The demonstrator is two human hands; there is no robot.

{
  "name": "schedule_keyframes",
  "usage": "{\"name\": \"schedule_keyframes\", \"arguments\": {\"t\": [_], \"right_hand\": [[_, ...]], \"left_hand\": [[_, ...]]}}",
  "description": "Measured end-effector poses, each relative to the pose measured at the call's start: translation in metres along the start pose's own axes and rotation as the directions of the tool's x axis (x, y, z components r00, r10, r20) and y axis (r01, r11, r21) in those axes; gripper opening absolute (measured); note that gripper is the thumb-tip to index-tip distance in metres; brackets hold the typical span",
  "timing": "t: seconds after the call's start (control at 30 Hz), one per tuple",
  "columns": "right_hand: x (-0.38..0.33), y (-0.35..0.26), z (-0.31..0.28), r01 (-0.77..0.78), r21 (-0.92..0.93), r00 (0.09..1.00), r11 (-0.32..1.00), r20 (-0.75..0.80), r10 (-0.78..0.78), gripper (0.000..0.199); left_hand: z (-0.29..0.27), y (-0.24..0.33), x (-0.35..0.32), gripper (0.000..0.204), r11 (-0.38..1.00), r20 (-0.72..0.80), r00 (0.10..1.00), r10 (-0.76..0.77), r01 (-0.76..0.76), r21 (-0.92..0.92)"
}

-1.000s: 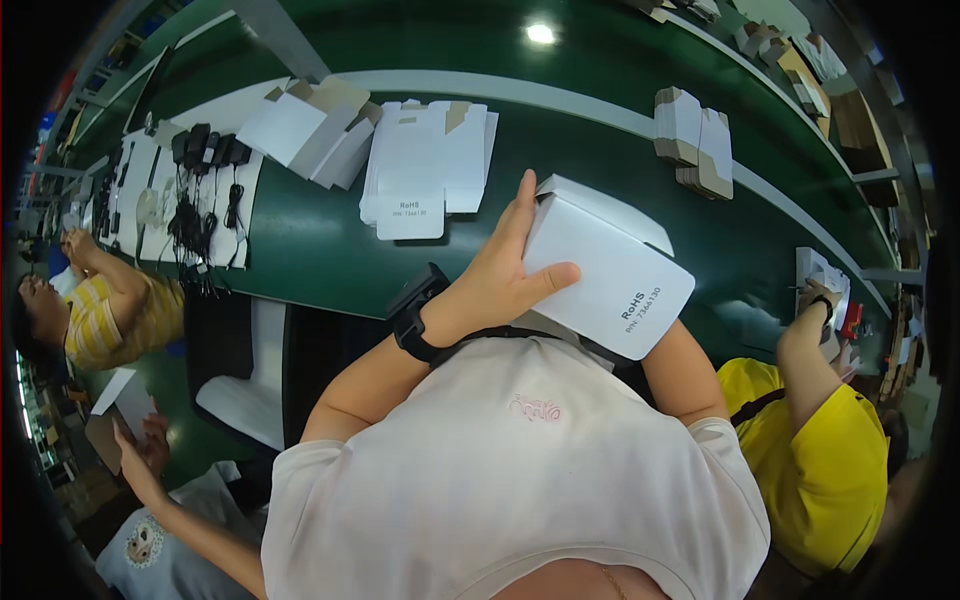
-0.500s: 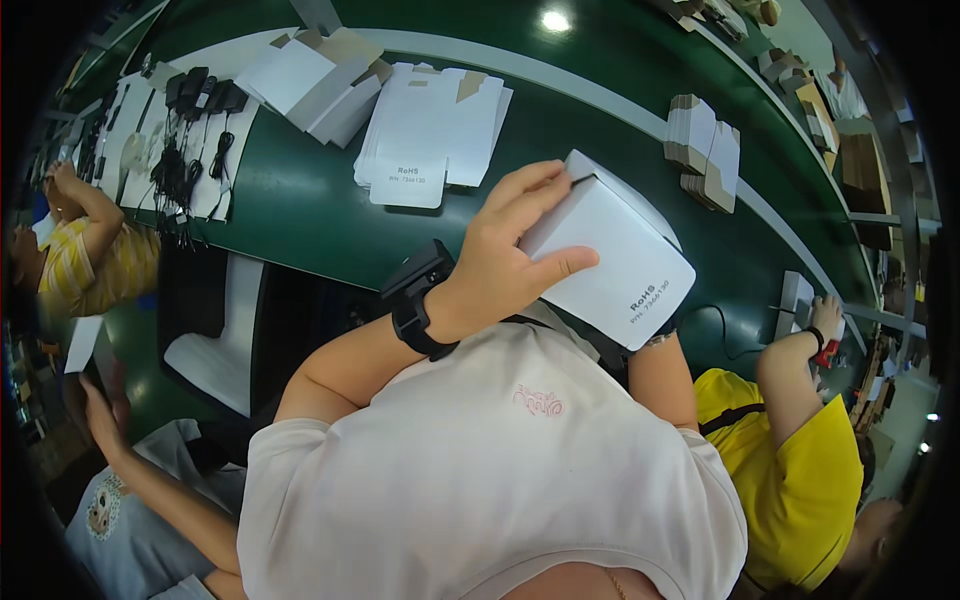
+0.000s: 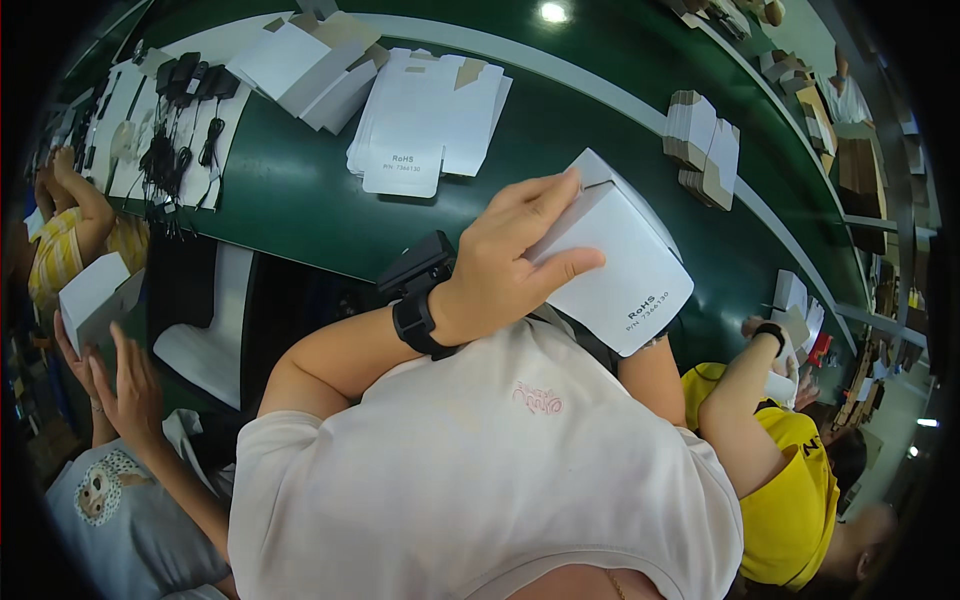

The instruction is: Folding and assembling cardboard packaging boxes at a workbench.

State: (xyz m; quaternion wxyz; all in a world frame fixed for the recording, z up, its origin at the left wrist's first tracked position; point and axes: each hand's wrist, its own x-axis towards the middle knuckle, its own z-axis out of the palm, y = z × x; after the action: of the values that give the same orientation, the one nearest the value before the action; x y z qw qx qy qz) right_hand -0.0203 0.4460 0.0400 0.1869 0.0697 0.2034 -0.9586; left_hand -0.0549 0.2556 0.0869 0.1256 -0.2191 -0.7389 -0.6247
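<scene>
A white folding carton [image 3: 625, 260] with dark print on one panel is held tilted in front of my chest, over the table's near edge. My left hand [image 3: 515, 250] grips its left side, thumb lying on the printed panel and fingers along the edge by the top flap. A narrow dark gap shows beside that flap. Behind the carton my right hand is hidden; only the right forearm [image 3: 655, 370] shows below it. Beyond my left hand lies a stack of flat white carton blanks [image 3: 430, 115].
Other cartons [image 3: 290, 65] lie back left, beside black power adapters [image 3: 190, 85] with cables. Another stack of blanks [image 3: 705, 145] sits at right on the green table [image 3: 300, 200]. Co-workers are close: one at left holds a white box [image 3: 95, 290], one in yellow [image 3: 770, 470] at right.
My grip on the carton stays much the same, with only a slight shift. The co-worker at left has raised a white box; the one in yellow has moved an arm nearer.
</scene>
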Motion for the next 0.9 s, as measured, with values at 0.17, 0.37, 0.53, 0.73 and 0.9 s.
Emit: {"name": "schedule_keyframes", "arguments": {"t": [0.17,0.37,0.53,0.73,0.9], "right_hand": [[0.003,0.001,-0.021,-0.077,-0.013,0.988,0.997,-0.134,0.075,0.057],[0.005,0.008,-0.018,0.032,-0.099,0.990,0.995,-0.132,-0.045,0.055],[0.004,0.008,-0.020,0.055,-0.148,0.983,0.987,-0.163,-0.079,0.054],[-0.001,0.009,-0.024,0.072,-0.211,0.971,0.975,-0.206,-0.117,0.053],[-0.001,0.010,-0.026,0.081,-0.261,0.960,0.962,-0.239,-0.146,0.052]], "left_hand": [[0.002,-0.001,-0.002,0.058,0.991,-0.026,0.993,-0.111,0.109,-0.078],[0.001,-0.002,-0.007,0.074,0.974,0.049,0.984,-0.172,0.177,-0.140],[-0.009,-0.005,0.004,0.069,0.962,0.158,0.987,-0.025,0.067,-0.264],[-0.018,-0.027,0.010,0.046,0.578,0.353,0.830,-0.433,0.556,-0.598],[-0.020,-0.022,0.013,0.054,0.294,0.563,0.716,-0.414,0.690,-0.661]]}}
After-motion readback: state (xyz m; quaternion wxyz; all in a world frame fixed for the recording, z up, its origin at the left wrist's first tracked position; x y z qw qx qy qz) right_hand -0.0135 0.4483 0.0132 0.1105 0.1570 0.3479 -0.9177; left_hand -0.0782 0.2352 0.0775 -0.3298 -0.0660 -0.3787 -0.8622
